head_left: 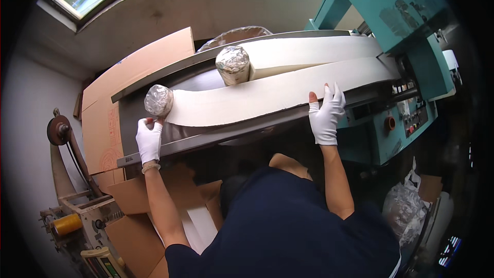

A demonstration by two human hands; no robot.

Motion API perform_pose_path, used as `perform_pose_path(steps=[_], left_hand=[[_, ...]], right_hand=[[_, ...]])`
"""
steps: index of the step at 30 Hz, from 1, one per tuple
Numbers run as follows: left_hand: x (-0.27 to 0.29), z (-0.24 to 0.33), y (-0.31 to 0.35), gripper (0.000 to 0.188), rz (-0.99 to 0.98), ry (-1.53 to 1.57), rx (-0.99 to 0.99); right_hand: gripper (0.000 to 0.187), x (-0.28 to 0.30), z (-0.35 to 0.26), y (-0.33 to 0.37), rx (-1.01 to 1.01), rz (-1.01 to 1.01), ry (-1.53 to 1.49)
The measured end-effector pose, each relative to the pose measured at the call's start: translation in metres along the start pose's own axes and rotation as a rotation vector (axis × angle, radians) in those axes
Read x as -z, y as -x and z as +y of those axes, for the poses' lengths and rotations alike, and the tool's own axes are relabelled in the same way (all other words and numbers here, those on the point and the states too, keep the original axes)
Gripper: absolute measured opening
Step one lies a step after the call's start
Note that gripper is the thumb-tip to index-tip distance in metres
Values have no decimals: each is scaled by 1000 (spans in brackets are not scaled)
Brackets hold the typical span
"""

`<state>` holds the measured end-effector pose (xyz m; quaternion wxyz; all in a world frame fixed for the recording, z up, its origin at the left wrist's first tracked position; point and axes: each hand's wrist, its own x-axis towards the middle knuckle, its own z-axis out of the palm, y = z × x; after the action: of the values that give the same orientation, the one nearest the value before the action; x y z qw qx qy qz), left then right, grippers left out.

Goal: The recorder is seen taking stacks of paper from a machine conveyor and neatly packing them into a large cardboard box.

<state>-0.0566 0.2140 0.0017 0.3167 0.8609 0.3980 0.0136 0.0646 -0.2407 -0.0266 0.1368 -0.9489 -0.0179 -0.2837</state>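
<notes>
A wide white strip (288, 90) runs along a metal trough from the machine on the right to the left end. At its left end is a small roll or cylinder (158, 100) topped with crinkled clear plastic. My left hand (149, 141), in a white glove with bare fingertips, has its fingers closed at the lower edge of this plastic-topped roll; the grip itself is partly hidden. A second plastic-topped roll (234, 65) stands farther back, at the end of another white strip (309, 51). My right hand (327, 116), also gloved, lies with fingers spread at the strip's near edge.
The trough's metal rim (216, 139) passes in front of me. A teal machine (401, 128) with buttons stands right. Cardboard (103, 118) leans behind the trough's left end. An open carton (139, 237) sits lower left, beside a device with a yellow roll (68, 224). Plastic bags (404, 211) lie lower right.
</notes>
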Motion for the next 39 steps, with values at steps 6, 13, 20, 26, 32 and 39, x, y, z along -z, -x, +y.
perform_pose_path(steps=[6,13,20,26,32,39], left_hand=[[-43,12,10,67,-187,170,-453],[-18,-3,-2,63,-534,435,-124],[-27,0,-16,86,-583,387,-228],[-39,-1,-17,85,-499,478,-459],[-21,12,-16,76,-650,389,-464],[-30,-7,-7,76,-456,503,-375]], right_hand=[[46,3,-14,9,102,2,155],[45,2,-23,12,148,30,71],[53,-3,-38,22,77,-27,166],[55,-4,-36,21,95,-17,89],[54,-5,-40,24,109,1,124],[45,-13,-44,7,129,-34,35]])
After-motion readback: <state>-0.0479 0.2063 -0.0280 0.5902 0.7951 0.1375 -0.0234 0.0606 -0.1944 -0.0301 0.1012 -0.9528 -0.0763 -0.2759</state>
